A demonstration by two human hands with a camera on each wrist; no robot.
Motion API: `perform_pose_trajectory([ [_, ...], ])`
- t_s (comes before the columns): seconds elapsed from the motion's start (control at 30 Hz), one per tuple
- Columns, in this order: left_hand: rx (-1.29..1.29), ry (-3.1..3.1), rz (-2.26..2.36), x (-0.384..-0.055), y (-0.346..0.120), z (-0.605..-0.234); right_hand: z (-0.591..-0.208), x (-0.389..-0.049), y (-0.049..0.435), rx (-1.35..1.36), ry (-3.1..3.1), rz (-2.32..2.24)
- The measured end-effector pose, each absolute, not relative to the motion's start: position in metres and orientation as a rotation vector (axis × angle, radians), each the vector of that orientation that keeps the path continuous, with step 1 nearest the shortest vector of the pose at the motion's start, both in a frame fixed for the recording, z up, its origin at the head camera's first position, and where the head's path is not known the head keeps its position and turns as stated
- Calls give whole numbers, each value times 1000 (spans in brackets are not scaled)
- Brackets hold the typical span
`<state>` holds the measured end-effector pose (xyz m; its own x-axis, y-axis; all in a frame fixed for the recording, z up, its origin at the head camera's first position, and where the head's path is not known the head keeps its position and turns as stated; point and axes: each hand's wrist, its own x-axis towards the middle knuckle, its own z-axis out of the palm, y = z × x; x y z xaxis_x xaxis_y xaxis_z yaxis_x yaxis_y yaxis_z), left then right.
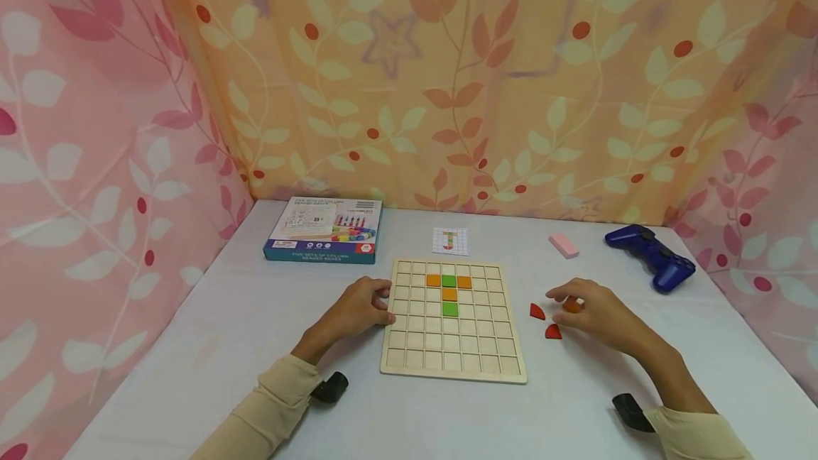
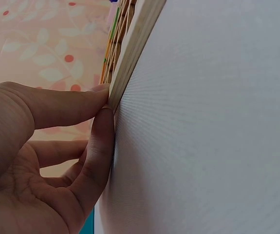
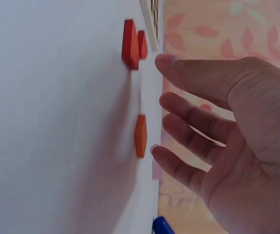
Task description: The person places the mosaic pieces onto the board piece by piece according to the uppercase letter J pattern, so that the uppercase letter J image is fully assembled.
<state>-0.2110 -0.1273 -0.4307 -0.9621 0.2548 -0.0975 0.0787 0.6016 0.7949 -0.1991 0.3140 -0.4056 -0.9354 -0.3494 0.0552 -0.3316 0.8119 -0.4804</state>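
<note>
A pale wooden grid board (image 1: 454, 343) lies on the table, with several orange and green square tiles in a T-like shape. At its left edge, my left hand (image 1: 361, 309) holds the rim between thumb and finger; the left wrist view has these fingertips against the board's side (image 2: 137, 46). To the right of the board, my right hand (image 1: 597, 314) hovers with fingers spread and nothing held. Near its fingertips are two red quarter-round pieces (image 1: 537, 311) and an orange piece (image 1: 572, 306), partly hidden by the hand. In the right wrist view, the orange piece (image 3: 140, 136) lies apart from the fingers.
Behind the board stands a small printed pattern card (image 1: 450, 241). A boxed bead set (image 1: 322, 229) lies at the back left. A pink block (image 1: 564, 245) and a blue game controller (image 1: 650, 258) are at the back right. Patterned curtains (image 1: 409, 91) enclose the table.
</note>
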Motion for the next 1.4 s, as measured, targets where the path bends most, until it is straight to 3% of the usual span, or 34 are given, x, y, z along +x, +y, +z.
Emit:
perform_pose_trajectory([
  [0.53, 286, 2622, 1315, -210, -127, -431, -413, -199, 342, -326, 2941, -770],
  [1.4, 280, 2614, 1325, -210, -128, -431, -414, -207, 343, -280, 2947, -706],
])
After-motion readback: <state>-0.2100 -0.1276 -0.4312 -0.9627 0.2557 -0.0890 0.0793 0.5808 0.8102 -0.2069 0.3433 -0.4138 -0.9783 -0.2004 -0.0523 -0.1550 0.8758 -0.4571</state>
